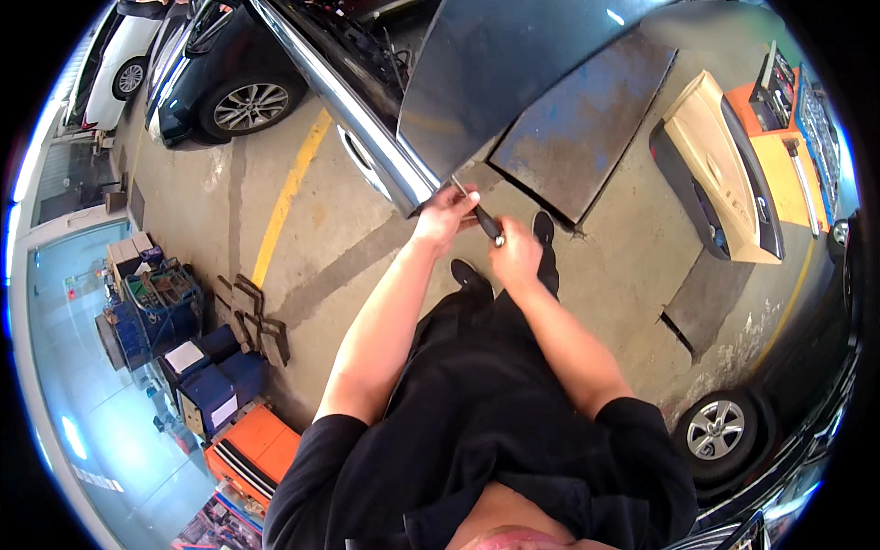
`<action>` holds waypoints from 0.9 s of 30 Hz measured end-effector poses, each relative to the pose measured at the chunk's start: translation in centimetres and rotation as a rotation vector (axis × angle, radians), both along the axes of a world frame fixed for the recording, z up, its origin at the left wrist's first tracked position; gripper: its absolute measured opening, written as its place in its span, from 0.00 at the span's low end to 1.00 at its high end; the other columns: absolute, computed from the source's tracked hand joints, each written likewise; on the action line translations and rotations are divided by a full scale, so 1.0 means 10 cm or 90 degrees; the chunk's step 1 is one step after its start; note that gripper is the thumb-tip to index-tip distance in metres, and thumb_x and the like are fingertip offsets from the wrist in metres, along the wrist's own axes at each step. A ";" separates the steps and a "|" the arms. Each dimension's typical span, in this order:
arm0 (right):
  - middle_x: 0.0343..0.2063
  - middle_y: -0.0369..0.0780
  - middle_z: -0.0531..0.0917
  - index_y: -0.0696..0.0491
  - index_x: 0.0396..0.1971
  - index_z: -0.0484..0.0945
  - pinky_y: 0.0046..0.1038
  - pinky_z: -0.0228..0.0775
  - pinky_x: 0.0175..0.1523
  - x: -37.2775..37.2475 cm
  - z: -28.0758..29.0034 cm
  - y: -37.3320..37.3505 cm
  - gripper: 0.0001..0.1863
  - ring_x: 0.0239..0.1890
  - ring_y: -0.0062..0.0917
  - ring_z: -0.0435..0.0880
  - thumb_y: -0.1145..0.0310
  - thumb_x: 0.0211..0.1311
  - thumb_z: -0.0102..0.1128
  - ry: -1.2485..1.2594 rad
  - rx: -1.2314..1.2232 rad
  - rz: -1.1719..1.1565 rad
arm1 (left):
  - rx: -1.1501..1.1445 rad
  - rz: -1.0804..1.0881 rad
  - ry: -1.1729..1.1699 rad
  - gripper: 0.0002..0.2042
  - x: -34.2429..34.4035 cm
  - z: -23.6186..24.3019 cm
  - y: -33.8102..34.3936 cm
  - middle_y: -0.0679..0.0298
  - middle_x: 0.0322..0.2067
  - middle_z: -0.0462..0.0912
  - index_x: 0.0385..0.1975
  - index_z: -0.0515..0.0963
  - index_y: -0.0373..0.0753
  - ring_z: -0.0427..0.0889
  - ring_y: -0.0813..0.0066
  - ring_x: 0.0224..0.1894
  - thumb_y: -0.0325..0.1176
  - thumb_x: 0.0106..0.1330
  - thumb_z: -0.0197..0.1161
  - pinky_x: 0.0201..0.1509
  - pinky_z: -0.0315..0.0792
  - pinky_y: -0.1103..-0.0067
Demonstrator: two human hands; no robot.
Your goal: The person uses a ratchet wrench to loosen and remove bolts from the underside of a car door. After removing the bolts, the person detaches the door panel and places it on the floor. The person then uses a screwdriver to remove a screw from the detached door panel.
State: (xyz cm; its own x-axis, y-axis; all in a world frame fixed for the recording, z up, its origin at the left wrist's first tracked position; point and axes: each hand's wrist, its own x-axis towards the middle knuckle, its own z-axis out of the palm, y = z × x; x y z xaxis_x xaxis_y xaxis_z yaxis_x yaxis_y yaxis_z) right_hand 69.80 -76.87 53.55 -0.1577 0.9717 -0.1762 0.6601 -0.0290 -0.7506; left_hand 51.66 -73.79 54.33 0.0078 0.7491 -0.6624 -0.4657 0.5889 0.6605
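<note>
A dark car door (pixel 367 110) stands open in front of me, its bright edge ending beside my hands. My right hand (pixel 518 252) is closed round the rear of a black-handled screwdriver (pixel 487 223). Its thin shaft points up and away toward the door's end edge. At the lower corner of that edge, my left hand (pixel 443 220) has its thumb and fingers closed about the shaft. The tip and whatever it meets are too small to make out. A door handle (pixel 359 158) sits on the door's outer side, left of my hands.
On the right, a removed beige-and-black door trim panel (pixel 710 137) leans by an orange tool cart (pixel 793 183). Dark metal plates (pixel 587 119) lie in the floor. Blue bins (pixel 206 394) and an orange cabinet (pixel 257 449) stand left. Other cars surround me, one wheel (pixel 715 431) close behind right.
</note>
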 end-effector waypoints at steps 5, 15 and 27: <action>0.26 0.46 0.85 0.49 0.42 0.84 0.40 0.79 0.39 -0.01 0.02 0.09 0.09 0.36 0.49 0.88 0.64 0.66 0.67 -0.028 -0.026 -0.002 | 0.036 -0.013 -0.004 0.22 -0.02 -0.04 0.05 0.60 0.50 0.81 0.66 0.71 0.30 0.82 0.67 0.53 0.33 0.77 0.64 0.65 0.79 0.68; 0.28 0.38 0.86 0.53 0.45 0.83 0.36 0.79 0.39 0.09 -0.10 0.10 0.14 0.34 0.31 0.89 0.58 0.71 0.68 0.800 -0.844 -0.128 | 0.023 0.041 -0.098 0.27 0.05 -0.01 0.00 0.54 0.51 0.83 0.72 0.63 0.29 0.84 0.61 0.56 0.30 0.77 0.62 0.63 0.79 0.66; 0.27 0.34 0.82 0.52 0.39 0.80 0.34 0.78 0.40 0.04 0.01 0.02 0.16 0.35 0.31 0.89 0.55 0.70 0.71 0.790 -0.793 -0.108 | 0.082 0.086 -0.201 0.26 0.09 0.05 -0.10 0.45 0.61 0.77 0.73 0.56 0.29 0.79 0.53 0.65 0.22 0.77 0.53 0.74 0.73 0.61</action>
State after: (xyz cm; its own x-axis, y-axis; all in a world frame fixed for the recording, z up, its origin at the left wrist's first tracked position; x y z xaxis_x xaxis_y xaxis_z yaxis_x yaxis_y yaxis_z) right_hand 70.22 -76.70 53.61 -0.6820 0.3842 -0.6223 -0.2995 -0.9230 -0.2416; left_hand 52.52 -74.80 54.83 0.0922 0.8346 -0.5432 -0.7258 0.4298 0.5371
